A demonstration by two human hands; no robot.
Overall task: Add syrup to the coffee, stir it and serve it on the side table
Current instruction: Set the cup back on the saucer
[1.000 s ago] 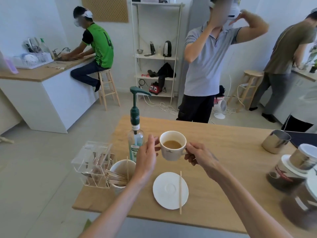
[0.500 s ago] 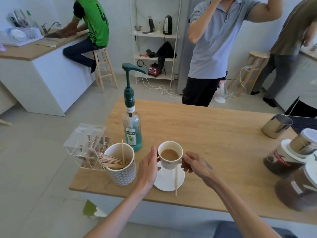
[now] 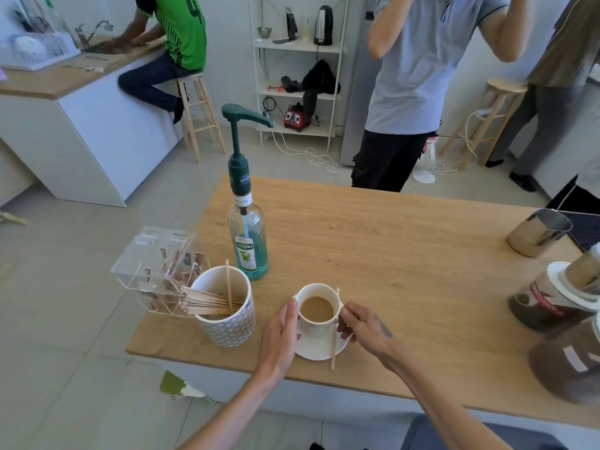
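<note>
A white cup (image 3: 316, 326) of milky coffee rests on a white saucer (image 3: 319, 349) near the front edge of the wooden table (image 3: 406, 261). A wooden stir stick (image 3: 334, 339) lies across the saucer to the cup's right. My left hand (image 3: 281, 339) touches the cup's left side. On the cup's right, my right hand (image 3: 363, 328) pinches its handle. Behind and to the left stands the syrup bottle (image 3: 248, 245) with a green pump and blue liquid.
A patterned cup of wooden stirrers (image 3: 227, 310) and a clear acrylic sachet box (image 3: 159, 267) stand to the left. A steel jug (image 3: 537, 232) and coffee jars (image 3: 552, 300) occupy the right. A person in a grey shirt (image 3: 418, 76) stands beyond the table.
The cup came down from mid-air in front of the syrup bottle onto the saucer, both hands staying on it. The camera view tilted downward.
</note>
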